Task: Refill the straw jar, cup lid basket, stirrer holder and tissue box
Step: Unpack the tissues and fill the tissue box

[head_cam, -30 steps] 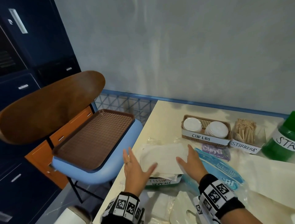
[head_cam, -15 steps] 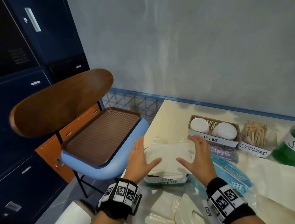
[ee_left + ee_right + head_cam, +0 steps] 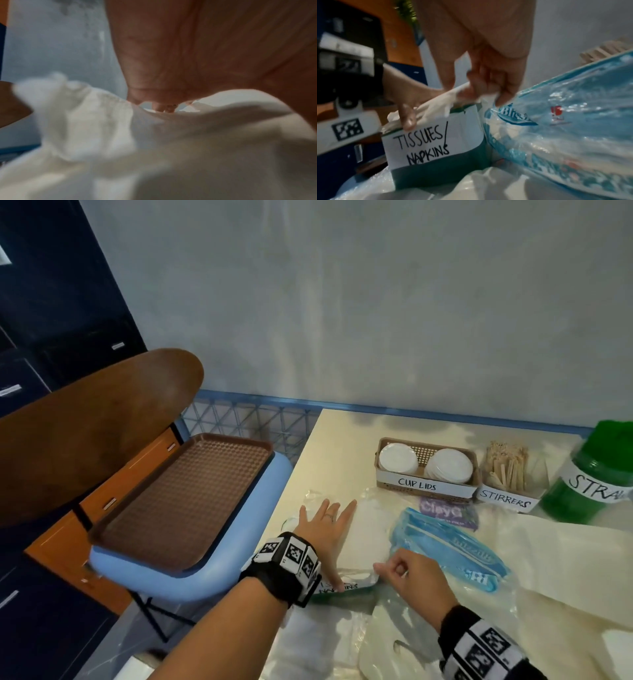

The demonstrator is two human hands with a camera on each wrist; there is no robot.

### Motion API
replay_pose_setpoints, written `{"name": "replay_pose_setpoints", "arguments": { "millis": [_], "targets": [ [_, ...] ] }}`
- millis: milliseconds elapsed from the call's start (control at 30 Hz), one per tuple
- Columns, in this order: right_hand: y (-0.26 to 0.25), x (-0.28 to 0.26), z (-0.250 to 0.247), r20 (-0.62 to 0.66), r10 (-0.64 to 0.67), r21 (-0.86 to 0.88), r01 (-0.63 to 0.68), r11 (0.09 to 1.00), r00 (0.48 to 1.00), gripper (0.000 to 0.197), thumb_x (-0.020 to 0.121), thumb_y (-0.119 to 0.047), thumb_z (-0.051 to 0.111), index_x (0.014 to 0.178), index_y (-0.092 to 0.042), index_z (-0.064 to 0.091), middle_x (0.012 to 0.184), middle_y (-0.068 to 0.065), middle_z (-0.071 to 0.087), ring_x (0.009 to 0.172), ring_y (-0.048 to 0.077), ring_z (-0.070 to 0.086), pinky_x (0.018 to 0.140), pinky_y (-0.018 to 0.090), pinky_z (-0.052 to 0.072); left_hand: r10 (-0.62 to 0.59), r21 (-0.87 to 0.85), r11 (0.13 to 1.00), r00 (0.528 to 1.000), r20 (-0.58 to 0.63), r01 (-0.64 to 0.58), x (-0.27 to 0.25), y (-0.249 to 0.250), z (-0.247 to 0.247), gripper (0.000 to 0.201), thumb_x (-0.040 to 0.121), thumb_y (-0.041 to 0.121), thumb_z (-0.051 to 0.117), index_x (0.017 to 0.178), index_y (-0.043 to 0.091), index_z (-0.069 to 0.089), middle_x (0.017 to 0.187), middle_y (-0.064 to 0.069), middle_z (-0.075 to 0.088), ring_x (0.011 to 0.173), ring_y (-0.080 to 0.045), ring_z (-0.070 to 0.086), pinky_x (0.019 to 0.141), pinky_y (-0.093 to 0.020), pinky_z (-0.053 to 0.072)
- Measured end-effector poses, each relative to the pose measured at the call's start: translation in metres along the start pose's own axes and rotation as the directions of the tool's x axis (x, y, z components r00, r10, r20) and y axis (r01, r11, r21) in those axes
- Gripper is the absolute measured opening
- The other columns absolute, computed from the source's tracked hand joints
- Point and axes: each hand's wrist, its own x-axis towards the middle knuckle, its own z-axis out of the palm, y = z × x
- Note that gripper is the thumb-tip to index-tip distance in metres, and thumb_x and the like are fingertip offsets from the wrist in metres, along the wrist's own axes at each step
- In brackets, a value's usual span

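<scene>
A white stack of tissues [image 3: 370, 535] sits in the green box labelled TISSUES/NAPKINS [image 3: 423, 146] at the table's front left. My left hand [image 3: 325, 525] lies flat on the stack's left side with straight fingers. Its thumb [image 3: 406, 119] touches the box's front rim. In the left wrist view the palm [image 3: 205, 54] hovers over crumpled tissue [image 3: 154, 148]. My right hand [image 3: 390, 570] has curled fingers and pinches the tissues at the box's near right corner [image 3: 467, 93]. The cup lid basket [image 3: 426, 484], stirrer holder [image 3: 507, 501] and green straw jar [image 3: 589, 484] stand along the back.
A blue tissue packet [image 3: 445, 546] lies right of the box, with a purple packet [image 3: 445, 510] behind it. A white paper bag [image 3: 565, 563] lies at the right and plastic bags [image 3: 394, 645] at the front. A chair with a brown tray [image 3: 178, 501] stands left of the table edge.
My right hand has pulled back from the top of the stack to its near right corner and curled into a pinch. My left hand has slid forward, flat on the tissues.
</scene>
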Motion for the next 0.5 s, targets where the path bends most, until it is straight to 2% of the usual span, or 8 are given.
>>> {"name": "replay_pose_setpoints", "arguments": {
  "millis": [67,133,167,267,300,400,500],
  "targets": [
    [0.007,-0.003,0.002,0.133,0.066,-0.035,-0.062,0.997,0.989,0.025,0.083,-0.043,0.064,0.076,-0.020,0.059,0.074,-0.006,0.058,0.067,0.007,0.051,0.057,0.014,0.037,0.020,-0.052,0.998,1.000,-0.006,-0.020,0.001,0.002,0.001,0.143,0.058,0.050,0.082,0.143,0.021,-0.029,0.158,-0.011,-0.004,0.146,-0.027,-0.009,0.112,-0.061,-0.001],
    [0.009,0.000,0.007,0.158,0.111,-0.007,-0.112,0.994,0.981,0.022,0.082,-0.043,0.066,0.079,-0.021,0.061,0.083,-0.005,0.065,0.075,0.008,0.057,0.066,0.018,0.042,0.032,-0.123,0.992,0.999,-0.030,-0.036,0.002,0.002,0.002,0.139,0.060,0.052,0.080,0.144,0.020,-0.026,0.158,-0.010,0.000,0.146,-0.026,-0.002,0.112,-0.060,0.000],
    [0.008,0.002,0.009,0.145,0.133,0.008,-0.136,0.991,0.980,0.021,0.081,-0.041,0.067,0.073,-0.023,0.059,0.081,-0.006,0.065,0.074,0.007,0.057,0.065,0.019,0.042,0.035,-0.157,0.987,0.998,-0.047,-0.042,0.002,0.001,0.001,0.139,0.060,0.052,0.080,0.145,0.018,-0.025,0.157,-0.009,0.002,0.146,-0.026,0.001,0.113,-0.059,0.002],
    [0.001,0.006,0.008,0.085,0.162,0.058,-0.167,0.984,0.983,0.036,0.082,-0.034,0.068,0.056,-0.025,0.046,0.061,-0.007,0.053,0.056,0.003,0.044,0.054,0.017,0.033,0.040,-0.204,0.977,0.996,-0.082,-0.056,-0.001,-0.004,-0.002,0.137,0.060,0.052,0.080,0.146,0.016,-0.020,0.157,-0.006,0.002,0.145,-0.024,0.007,0.114,-0.057,0.003],
    [-0.004,0.007,0.006,0.074,0.147,0.073,-0.153,0.986,0.986,0.037,0.083,-0.031,0.068,0.055,-0.026,0.044,0.057,-0.009,0.048,0.053,0.001,0.041,0.051,0.014,0.031,0.043,-0.204,0.977,0.995,-0.088,-0.061,-0.002,-0.005,-0.003,0.136,0.061,0.052,0.079,0.146,0.015,-0.020,0.157,-0.005,0.002,0.145,-0.024,0.008,0.115,-0.057,0.004],
    [-0.015,0.008,0.003,0.113,0.100,0.073,-0.108,0.991,0.989,0.031,0.085,-0.024,0.066,0.062,-0.031,0.046,0.057,-0.015,0.044,0.054,-0.004,0.041,0.050,0.008,0.036,0.055,-0.209,0.975,0.995,-0.088,-0.073,-0.005,-0.009,-0.004,0.134,0.062,0.052,0.079,0.147,0.015,-0.019,0.157,-0.004,0.003,0.145,-0.024,0.008,0.115,-0.057,0.004],
    [-0.018,0.013,0.000,0.130,0.101,0.028,-0.106,0.994,0.986,0.023,0.085,-0.027,0.066,0.069,-0.030,0.050,0.059,-0.017,0.044,0.056,-0.005,0.040,0.048,0.010,0.034,0.065,-0.220,0.972,0.994,-0.085,-0.082,-0.007,-0.013,-0.006,0.134,0.062,0.050,0.080,0.147,0.018,-0.018,0.157,-0.004,0.006,0.144,-0.025,0.009,0.116,-0.057,0.003]
  ]
}}
